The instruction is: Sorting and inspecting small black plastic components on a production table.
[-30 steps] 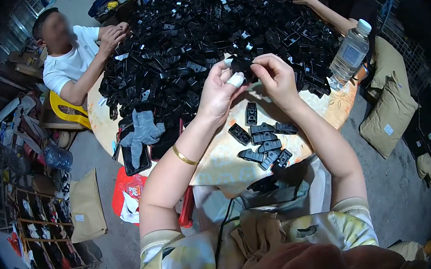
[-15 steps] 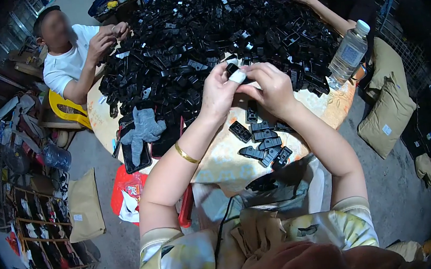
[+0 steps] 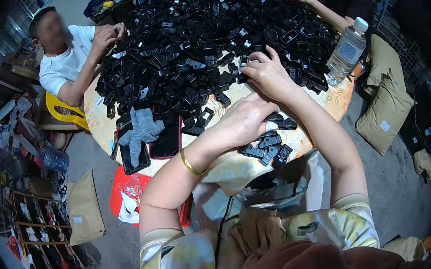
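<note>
My left hand (image 3: 245,121) is low over the near part of the table, its thumb wrapped in white. Its fingers close around a black plastic part (image 3: 283,122), right above a small group of similar black parts (image 3: 270,154). Farther up, my right hand (image 3: 271,77) touches the near edge of the big heap of black plastic parts (image 3: 204,30). Its fingers are spread, one of them raised, and black pieces lie just under the fingertips. My right forearm passes beside the left fingertips.
A grey glove (image 3: 143,134) lies over phones at the table's left; a clear bottle (image 3: 347,52) stands at the right. One person (image 3: 68,58) sits across at left, others work at the far side. Sacks (image 3: 384,116) and a rack (image 3: 52,230) are on the floor.
My hands have parted. The left came down toward me to the small group with a black part; the right moved onto the heap's edge.
</note>
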